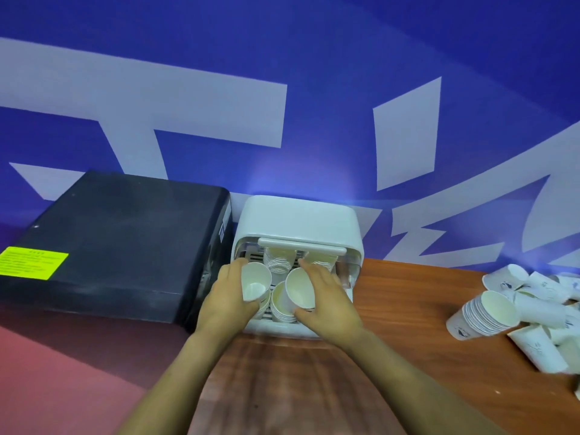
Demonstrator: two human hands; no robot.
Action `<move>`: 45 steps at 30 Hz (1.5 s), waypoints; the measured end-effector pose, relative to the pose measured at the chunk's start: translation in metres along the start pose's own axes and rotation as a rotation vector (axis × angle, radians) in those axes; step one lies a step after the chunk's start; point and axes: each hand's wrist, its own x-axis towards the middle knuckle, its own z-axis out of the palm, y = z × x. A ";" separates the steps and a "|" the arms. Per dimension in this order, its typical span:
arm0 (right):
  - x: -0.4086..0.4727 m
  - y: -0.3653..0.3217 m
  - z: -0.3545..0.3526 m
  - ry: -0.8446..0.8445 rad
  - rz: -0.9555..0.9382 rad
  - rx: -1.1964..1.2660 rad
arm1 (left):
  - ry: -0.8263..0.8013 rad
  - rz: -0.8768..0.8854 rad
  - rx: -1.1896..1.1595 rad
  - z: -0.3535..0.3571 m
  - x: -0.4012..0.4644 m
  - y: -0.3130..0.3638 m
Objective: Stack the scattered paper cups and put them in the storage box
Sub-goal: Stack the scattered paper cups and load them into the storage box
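A white storage box (pixel 298 219) stands open at the back of the wooden table, with several stacks of white paper cups (pixel 277 262) inside. My left hand (pixel 227 296) grips one cup stack (pixel 255 285) at the box's front left. My right hand (pixel 326 293) grips another cup stack (pixel 298 291) just to its right, tilted over the box's front. A further stack (pixel 279 304) sits between and below them. At the right of the table lies a heap of scattered cups (pixel 533 306), with one lying stack (pixel 483 313) at its front.
A large black case (pixel 119 240) with a yellow label (pixel 33 262) lies directly left of the box, close to my left hand. A blue wall with white shapes rises behind. Bare wooden table (pixel 392 309) stretches between the box and the cup heap.
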 end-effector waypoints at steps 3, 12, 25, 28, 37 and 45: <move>0.004 0.005 0.008 -0.014 0.015 -0.017 | -0.016 0.000 -0.003 0.010 0.000 -0.003; 0.008 0.016 0.020 -0.191 0.084 -0.027 | -0.062 -0.018 0.089 0.027 0.003 -0.019; -0.019 0.033 -0.007 -0.139 0.119 -0.036 | -0.043 0.109 0.035 0.005 -0.007 0.000; -0.045 0.038 -0.022 -0.077 0.153 0.025 | -0.051 0.199 -0.036 0.001 -0.023 0.021; -0.126 0.086 -0.080 -0.111 0.294 0.104 | -0.264 0.322 -0.057 0.064 -0.083 0.070; -0.212 0.175 -0.139 -0.136 0.289 0.149 | -0.288 0.333 0.043 0.159 -0.132 0.153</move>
